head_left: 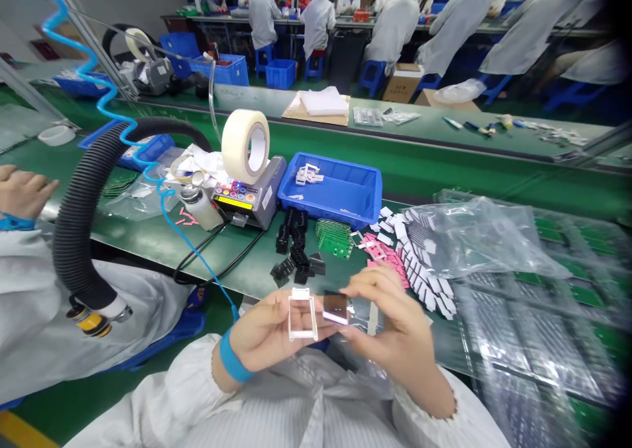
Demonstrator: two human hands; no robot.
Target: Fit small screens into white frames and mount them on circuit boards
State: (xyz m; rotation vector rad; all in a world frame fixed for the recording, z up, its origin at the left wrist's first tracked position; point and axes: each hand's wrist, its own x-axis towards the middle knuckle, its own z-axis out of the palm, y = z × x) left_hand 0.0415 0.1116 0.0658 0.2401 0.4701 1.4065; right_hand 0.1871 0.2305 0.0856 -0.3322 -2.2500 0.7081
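My left hand [269,323], with a blue band at the wrist, is palm up and holds a small white plastic frame [303,335] between thumb and fingers. Its opening shows the palm behind. Pinched between the thumb and fingers of my right hand [395,316] is a small dark screen [336,307] with a white lower edge, just right of the frame. Beyond my hands lie black square pieces [297,247], a row of green circuit boards [336,238], pink pieces [395,263] and white rectangular pieces [427,280].
A blue tray [368,197] holding white frames stands behind, beside a tape dispenser [247,194] with a tape roll [239,146]. Plastic bags and trays of boards [523,329] cover the right. A black hose [74,230] and a co-worker's hand [24,194] are left.
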